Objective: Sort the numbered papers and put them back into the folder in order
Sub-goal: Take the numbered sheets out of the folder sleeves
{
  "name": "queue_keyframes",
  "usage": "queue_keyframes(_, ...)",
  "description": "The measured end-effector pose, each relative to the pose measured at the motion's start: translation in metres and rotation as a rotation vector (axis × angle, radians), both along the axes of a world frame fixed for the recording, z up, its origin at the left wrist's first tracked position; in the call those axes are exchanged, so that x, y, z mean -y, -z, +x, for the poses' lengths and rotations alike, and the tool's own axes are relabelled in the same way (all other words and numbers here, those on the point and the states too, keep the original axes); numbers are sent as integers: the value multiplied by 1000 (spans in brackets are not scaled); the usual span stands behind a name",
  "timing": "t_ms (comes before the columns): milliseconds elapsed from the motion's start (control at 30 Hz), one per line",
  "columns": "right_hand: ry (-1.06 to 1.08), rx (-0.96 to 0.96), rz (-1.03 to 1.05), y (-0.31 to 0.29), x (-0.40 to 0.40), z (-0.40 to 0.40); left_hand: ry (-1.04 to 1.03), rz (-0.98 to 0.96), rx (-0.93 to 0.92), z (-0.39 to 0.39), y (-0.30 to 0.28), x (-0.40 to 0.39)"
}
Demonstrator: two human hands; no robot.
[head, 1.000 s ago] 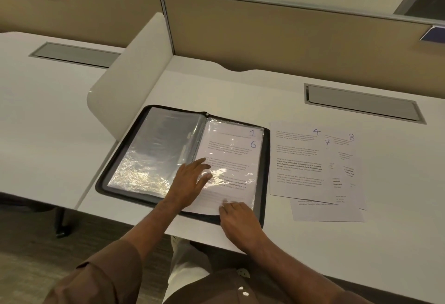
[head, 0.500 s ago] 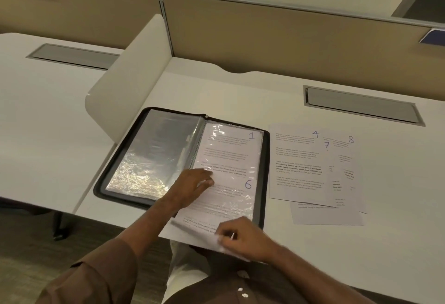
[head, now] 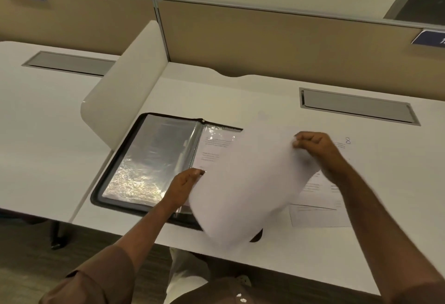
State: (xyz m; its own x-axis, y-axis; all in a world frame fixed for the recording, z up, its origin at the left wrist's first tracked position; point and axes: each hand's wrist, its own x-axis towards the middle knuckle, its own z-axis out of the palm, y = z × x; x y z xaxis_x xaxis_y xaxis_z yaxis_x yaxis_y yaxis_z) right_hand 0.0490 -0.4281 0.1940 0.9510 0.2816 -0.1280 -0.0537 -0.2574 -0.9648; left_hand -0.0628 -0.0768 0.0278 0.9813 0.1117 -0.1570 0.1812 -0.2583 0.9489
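A black zip folder [head: 115, 166] with clear plastic sleeves lies open on the white desk [head: 265, 96]. A printed page [head: 212, 144] shows inside its right-hand sleeve. My right hand [head: 317, 152] pinches the top edge of a white sheet [head: 250, 183] and holds it in the air, blank back toward me, over the folder's right half. My left hand [head: 183, 185] rests on the right-hand sleeve with its fingertips at the sheet's left edge. More numbered papers [head: 322, 209] lie to the right of the folder, one marked 8, mostly hidden by the raised sheet and my arm.
A curved white divider [head: 125, 87] stands just left of the folder, with a second desk beyond it. A grey cable tray lid [head: 356, 106] is set into the desk at the back right. Tan partition panels [head: 277, 36] close off the rear.
My right hand has pulled the sheet marked 6 out of the sleeve toward me, then lifted and turned it up over the folder. My left hand stayed on the sleeve.
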Motion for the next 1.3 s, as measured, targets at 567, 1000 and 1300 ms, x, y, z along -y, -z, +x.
queue_keyframes(567, 494, 932, -733, 54, 65, 15, 335, 795, 132, -21, 23, 91)
queue_keyframes(1000, 118, 749, -1032, 188, 76, -36, 290, 796, 193, -20, 25, 93)
queue_keyframes(1300, 42, 654, -1048, 198, 69, -43, -177, 370, 207, -23, -16, 55)
